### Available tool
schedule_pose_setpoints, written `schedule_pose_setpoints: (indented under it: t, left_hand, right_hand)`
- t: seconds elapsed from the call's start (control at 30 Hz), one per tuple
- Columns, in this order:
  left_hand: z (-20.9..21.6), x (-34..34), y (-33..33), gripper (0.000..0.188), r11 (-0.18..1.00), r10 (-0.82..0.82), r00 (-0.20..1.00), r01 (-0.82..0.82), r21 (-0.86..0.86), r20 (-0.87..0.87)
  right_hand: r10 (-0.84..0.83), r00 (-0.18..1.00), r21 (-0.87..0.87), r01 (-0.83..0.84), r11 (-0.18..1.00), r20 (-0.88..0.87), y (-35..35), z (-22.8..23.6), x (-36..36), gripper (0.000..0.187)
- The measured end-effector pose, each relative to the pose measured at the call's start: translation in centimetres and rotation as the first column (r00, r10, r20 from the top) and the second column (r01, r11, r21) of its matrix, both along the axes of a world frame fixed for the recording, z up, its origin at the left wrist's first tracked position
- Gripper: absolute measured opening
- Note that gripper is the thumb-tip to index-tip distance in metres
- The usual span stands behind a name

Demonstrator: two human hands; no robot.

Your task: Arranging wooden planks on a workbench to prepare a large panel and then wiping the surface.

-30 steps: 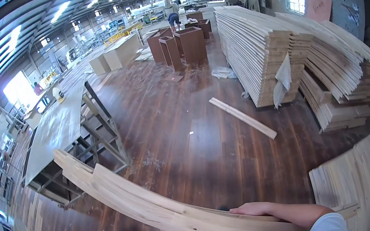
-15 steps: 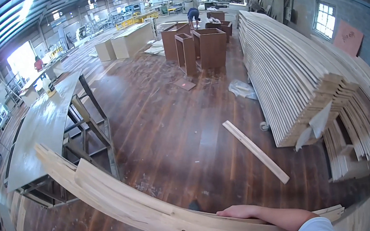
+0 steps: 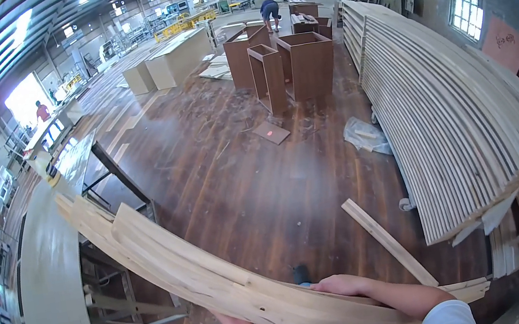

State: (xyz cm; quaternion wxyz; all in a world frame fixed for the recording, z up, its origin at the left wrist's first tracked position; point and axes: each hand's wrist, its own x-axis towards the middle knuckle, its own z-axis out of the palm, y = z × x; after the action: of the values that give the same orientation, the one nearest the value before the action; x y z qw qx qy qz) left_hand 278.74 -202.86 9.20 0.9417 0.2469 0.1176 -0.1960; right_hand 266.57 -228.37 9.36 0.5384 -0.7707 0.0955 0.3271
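Observation:
A bundle of long, pale wooden boards [image 3: 195, 272] lies across the front of my body, its far end reaching left over the metal-framed table. My left hand [image 3: 233, 321] holds the bundle from below on the near side; its fingers are hidden under the wood. Over the far edge rests my right hand [image 3: 340, 285], fingers curled against the boards, with the forearm lying along them. The boards' right-hand end [image 3: 470, 290] sticks out past my right elbow.
The grey-topped table [image 3: 52, 280] stands at left with a bottle on it. A tall stack of boards [image 3: 455, 126] fills the right side. A loose wooden strip [image 3: 389, 242] and plastic wrap [image 3: 365, 135] lie on the floor. Brown cabinets [image 3: 307, 67] and a bent-over person [image 3: 271, 13] are ahead.
The view has moved forward and turned slightly left. The table and board stack now appear nearer, and the boards stay in both my hands. A person by the left doorway shows more fully.

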Motion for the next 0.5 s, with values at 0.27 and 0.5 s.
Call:
schedule_pose_setpoints:
  t: [0.27,0.5]
  left_hand:
    - [2.7,22.8,-12.2,0.062,0.998,0.047,0.998,-0.049,-0.048,-0.028]
    - [1.3,43.6,-17.5,0.061,0.991,0.073,0.992,-0.083,-0.102,-0.099]
  right_hand:
    - [0.034,0.999,-0.075,-0.033,0.997,0.007,-11.9,1.7,23.9,0.064]
    - [0.103,0.993,-0.117,-0.11,0.987,-0.065,-17.9,-0.4,45.6,0.058]
